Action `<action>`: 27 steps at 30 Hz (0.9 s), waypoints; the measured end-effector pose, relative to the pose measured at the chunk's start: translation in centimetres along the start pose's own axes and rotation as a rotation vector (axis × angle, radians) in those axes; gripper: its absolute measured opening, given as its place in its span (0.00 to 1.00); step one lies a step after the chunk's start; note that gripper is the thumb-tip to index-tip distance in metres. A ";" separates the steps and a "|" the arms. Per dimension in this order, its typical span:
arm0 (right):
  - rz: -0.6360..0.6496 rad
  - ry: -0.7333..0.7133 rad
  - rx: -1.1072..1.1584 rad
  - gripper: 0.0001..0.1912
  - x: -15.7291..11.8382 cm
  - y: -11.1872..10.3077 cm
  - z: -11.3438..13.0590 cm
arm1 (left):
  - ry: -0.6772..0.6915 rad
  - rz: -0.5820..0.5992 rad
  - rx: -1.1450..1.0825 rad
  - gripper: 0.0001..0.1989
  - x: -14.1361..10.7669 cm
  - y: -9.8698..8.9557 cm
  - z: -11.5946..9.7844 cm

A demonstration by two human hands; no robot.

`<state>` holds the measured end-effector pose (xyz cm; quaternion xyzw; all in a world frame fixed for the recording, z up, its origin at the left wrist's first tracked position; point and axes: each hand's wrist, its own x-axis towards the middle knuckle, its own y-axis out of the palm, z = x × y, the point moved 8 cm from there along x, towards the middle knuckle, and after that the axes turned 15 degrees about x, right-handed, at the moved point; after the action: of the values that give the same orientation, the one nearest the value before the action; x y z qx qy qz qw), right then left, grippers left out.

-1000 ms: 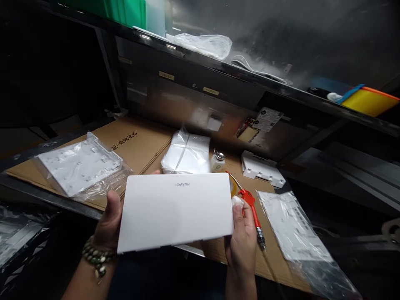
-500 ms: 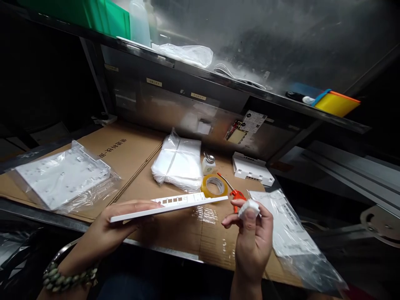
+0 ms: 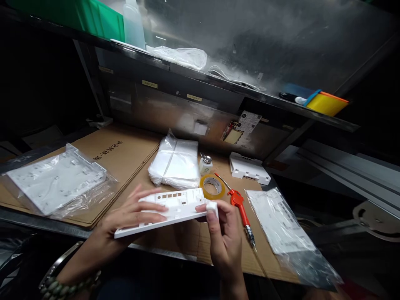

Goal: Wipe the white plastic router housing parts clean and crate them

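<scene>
A flat white plastic cover (image 3: 175,205) is held over the near edge of the cardboard-lined bench (image 3: 131,154), tilted so its inner side with slots faces up. My left hand (image 3: 129,216) grips it from the left, fingers spread across its top. At the cover's right end my right hand (image 3: 223,239) presses a small white wad (image 3: 212,207) against it, pinched between thumb and fingers.
A roll of clear tape (image 3: 212,186), a small bottle (image 3: 205,164), a red air gun (image 3: 240,203) and a bag of white cloths (image 3: 175,163) lie behind. Bagged white plates sit left (image 3: 54,181) and right (image 3: 278,221); a white housing (image 3: 248,168) lies at the back.
The cover has been turned from its smooth outer face, through edge-on, to its inner side up. My right hand came back from the right and set the wad against the cover's end.
</scene>
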<state>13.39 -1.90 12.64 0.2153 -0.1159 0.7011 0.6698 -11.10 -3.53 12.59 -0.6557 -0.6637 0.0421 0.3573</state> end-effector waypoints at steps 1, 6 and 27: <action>-0.031 -0.043 0.004 0.08 -0.1 0.0 0.1 | -0.062 -0.108 -0.036 0.09 0.1 -0.5 0.5; -0.205 -0.211 0.023 0.07 -1.0 -0.9 0.2 | -0.492 -0.292 -0.941 0.54 0.1 1.6 4.3; 0.356 -0.216 -0.133 0.11 -3.1 10.8 1.8 | -0.636 -0.516 -1.433 0.29 1.5 2.9 0.6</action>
<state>3.00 -6.28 14.14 0.2205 -0.2692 0.7721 0.5317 -8.84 -1.51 11.30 -0.5084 -0.7288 -0.2912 -0.3543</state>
